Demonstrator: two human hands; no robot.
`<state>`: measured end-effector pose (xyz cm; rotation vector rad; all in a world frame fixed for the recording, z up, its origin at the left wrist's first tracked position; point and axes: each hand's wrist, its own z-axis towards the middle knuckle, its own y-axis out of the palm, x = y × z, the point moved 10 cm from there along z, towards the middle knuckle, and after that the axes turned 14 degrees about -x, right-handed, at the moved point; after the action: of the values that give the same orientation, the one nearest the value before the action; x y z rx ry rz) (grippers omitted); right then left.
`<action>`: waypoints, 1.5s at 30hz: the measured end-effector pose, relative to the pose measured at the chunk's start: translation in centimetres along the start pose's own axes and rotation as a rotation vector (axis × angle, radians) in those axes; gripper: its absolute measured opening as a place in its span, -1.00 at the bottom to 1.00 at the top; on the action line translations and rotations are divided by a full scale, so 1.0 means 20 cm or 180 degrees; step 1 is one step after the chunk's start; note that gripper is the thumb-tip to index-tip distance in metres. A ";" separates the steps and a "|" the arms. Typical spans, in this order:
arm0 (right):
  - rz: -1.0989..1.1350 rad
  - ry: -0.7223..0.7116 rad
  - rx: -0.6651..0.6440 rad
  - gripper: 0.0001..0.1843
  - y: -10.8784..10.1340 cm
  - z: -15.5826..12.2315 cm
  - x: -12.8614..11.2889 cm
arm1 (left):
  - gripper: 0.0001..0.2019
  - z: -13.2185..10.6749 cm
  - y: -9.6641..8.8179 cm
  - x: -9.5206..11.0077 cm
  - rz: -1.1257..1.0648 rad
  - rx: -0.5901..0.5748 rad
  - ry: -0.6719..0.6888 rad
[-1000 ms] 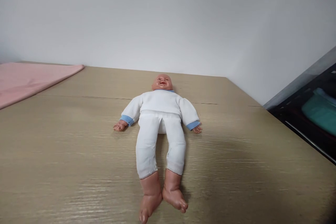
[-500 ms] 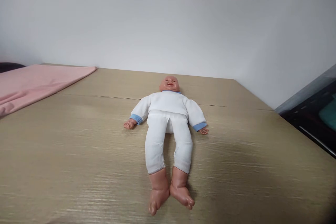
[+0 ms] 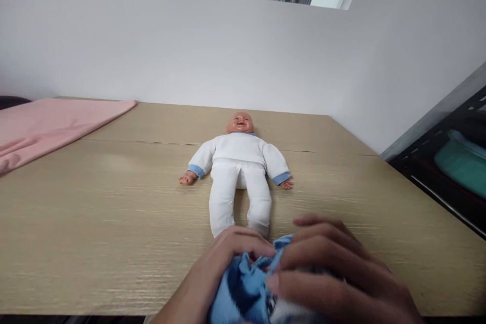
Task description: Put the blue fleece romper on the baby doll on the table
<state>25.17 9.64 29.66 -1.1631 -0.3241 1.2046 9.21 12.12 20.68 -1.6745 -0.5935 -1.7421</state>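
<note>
A baby doll (image 3: 239,149) in white clothes with blue cuffs lies on its back, its feet hidden behind my hands. At the bottom of the head view I hold a bunched blue patterned cloth (image 3: 243,288) with dark blue and white parts. My left hand (image 3: 231,250) is curled around the cloth's far left side, near the doll's lower legs. My right hand (image 3: 337,268), slightly blurred, grips the cloth from the right with bent fingers. What kind of cloth it is, I cannot tell.
The wooden table (image 3: 114,212) carries a pink cloth (image 3: 56,121) at the far left. A white wall (image 3: 190,50) rises behind it. Right of the table stands a dark rack (image 3: 436,172) with a green item (image 3: 461,162) in it.
Both my hands have come into view from below with the blue cloth, covering the doll's feet. The camera view has shifted slightly. The doll lies as before.
</note>
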 end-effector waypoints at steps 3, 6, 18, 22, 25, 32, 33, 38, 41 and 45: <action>-0.0256 -0.0032 0.0245 -0.67 -0.12 0.18 0.03 | -0.49 0.07 -0.04 -0.06 -0.0362 -0.0038 -0.0380; -0.0568 0.0126 0.0470 -0.64 -0.19 0.26 0.08 | -0.59 0.09 -0.11 -0.09 -0.0240 0.0310 -0.0529; 0.1184 0.1268 0.0562 -0.83 -0.20 0.19 0.39 | -0.64 0.14 -0.25 0.02 0.0368 0.0656 -0.0233; 0.2117 0.1634 0.0188 -0.77 -0.10 0.21 0.42 | -0.61 0.15 -0.26 0.08 0.0608 0.0794 -0.0033; 0.1857 0.1482 0.0260 -0.75 -0.14 0.28 0.38 | -0.65 0.16 -0.23 0.15 0.0964 0.0646 0.0125; 0.1218 0.1188 0.0580 -0.79 -0.27 0.39 0.31 | -0.78 0.16 -0.14 0.28 0.1758 0.0740 0.0205; 0.1152 0.1178 0.0557 -0.79 -0.28 0.40 0.30 | -0.70 0.15 -0.14 0.29 0.1796 0.0794 0.0199; 0.1374 0.1266 0.0076 -0.82 -0.21 0.48 0.28 | -0.68 0.17 -0.15 0.27 0.1735 0.0980 -0.0021; 0.1366 0.1144 -0.0214 -0.67 -0.15 0.47 0.29 | -0.77 0.18 -0.19 0.22 0.1029 0.0993 0.0030; 0.1825 0.1152 -0.0808 -0.10 -0.02 0.37 0.40 | -0.66 0.13 -0.30 0.16 0.0334 0.1267 0.0074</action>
<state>23.07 20.37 30.31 -1.7390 0.1514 1.4318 6.84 17.66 24.81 -1.3792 -0.7700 -1.4536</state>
